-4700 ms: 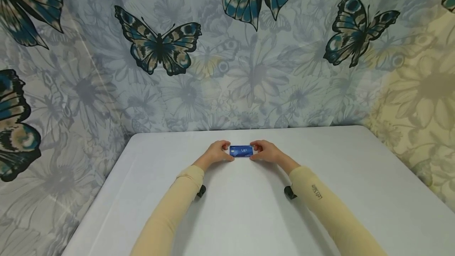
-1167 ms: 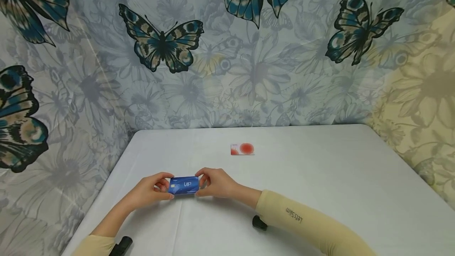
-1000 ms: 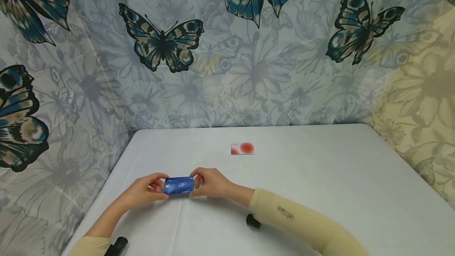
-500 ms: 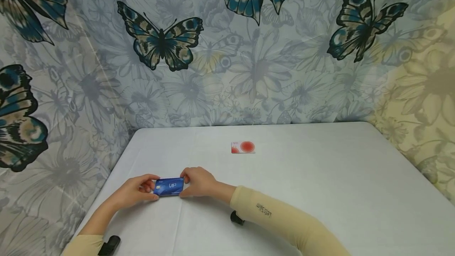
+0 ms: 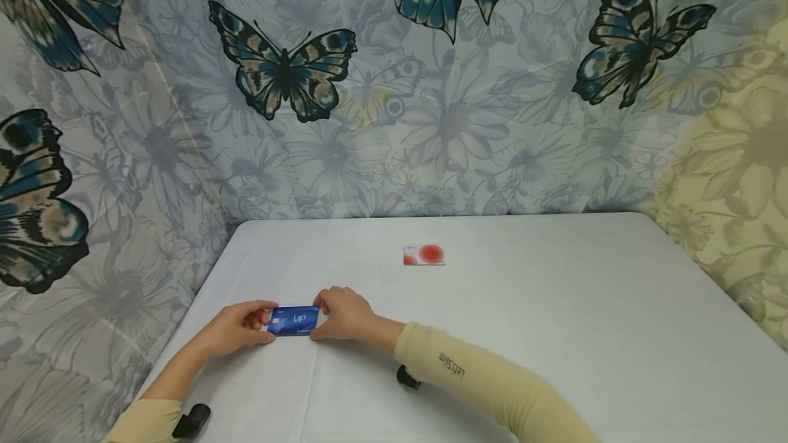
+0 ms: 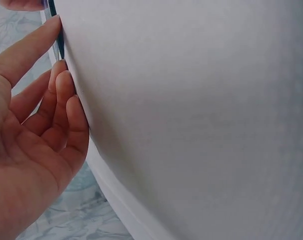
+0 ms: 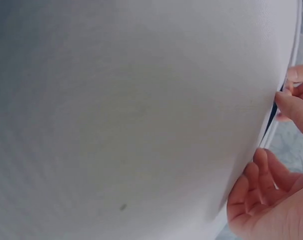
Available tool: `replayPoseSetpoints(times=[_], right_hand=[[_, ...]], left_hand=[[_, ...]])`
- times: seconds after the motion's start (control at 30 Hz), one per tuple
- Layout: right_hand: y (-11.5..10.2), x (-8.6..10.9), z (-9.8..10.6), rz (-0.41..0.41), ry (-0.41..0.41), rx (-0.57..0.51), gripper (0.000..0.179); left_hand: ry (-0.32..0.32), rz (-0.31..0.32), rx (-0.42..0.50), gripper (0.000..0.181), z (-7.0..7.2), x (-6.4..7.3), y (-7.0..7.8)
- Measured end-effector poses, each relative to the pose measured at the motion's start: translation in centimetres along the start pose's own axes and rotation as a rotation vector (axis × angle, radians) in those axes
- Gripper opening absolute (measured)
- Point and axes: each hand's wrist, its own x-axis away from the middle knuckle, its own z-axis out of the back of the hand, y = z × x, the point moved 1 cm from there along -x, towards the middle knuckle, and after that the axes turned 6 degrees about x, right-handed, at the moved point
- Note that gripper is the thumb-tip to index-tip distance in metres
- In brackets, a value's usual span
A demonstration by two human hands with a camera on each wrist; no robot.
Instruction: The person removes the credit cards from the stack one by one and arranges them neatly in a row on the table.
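Note:
A blue VIP card lies flat, or nearly so, on the left part of the white table. My left hand pinches its left end, with the thumb at the near corner and the index finger at the far one. At the opposite end my right hand holds it the same way. Seen from the left wrist, the card is a thin dark edge at the fingertips, right at the tabletop. The right wrist view also shows only a dark sliver of the card.
A white card with a red disc lies farther back on the white table, near its middle. Behind the table stands a wall with butterflies and flowers. Black wrist cameras sit under both forearms.
The blue card came from the back middle of the table to the front left, held by both hands, and sank to the tabletop. The red-disc card now shows where it was.

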Motion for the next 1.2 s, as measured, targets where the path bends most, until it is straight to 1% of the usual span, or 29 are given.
replayPoseSetpoints(times=[0.23,0.57,0.63,0.77,0.87,0.97,1.1,1.2], right_hand=[[0.2,0.2,-0.2,0.002,0.016,-0.003,0.048],[0.4,0.1,-0.2,0.019,0.009,-0.026,0.049],[0.5,0.2,-0.2,0.022,0.006,-0.026,0.049],[0.8,0.2,-0.2,0.028,-0.007,-0.059,0.049],[1.3,0.4,0.0,0.034,-0.015,-0.134,0.047],[1.8,1.0,0.3,0.049,-0.005,-0.216,0.045],[2.7,2.0,0.9,0.054,0.010,-0.308,0.043],[3.4,2.7,1.2,0.040,0.014,-0.366,0.042]], left_hand=[[0.011,0.027,0.034,0.056,-0.2,0.0,0.2],[0.016,0.060,0.042,0.055,-0.3,0.1,0.6],[0.018,0.057,0.037,0.054,-0.4,0.2,0.7],[0.031,0.017,-0.005,0.054,-0.6,0.3,0.8],[0.042,-0.021,-0.041,0.056,-0.9,0.5,1.1],[0.064,-0.061,-0.062,0.057,-1.4,0.6,1.7],[0.081,-0.116,-0.057,0.053,-2.1,0.5,2.8],[0.069,-0.130,-0.026,0.051,-2.7,0.4,3.6]])
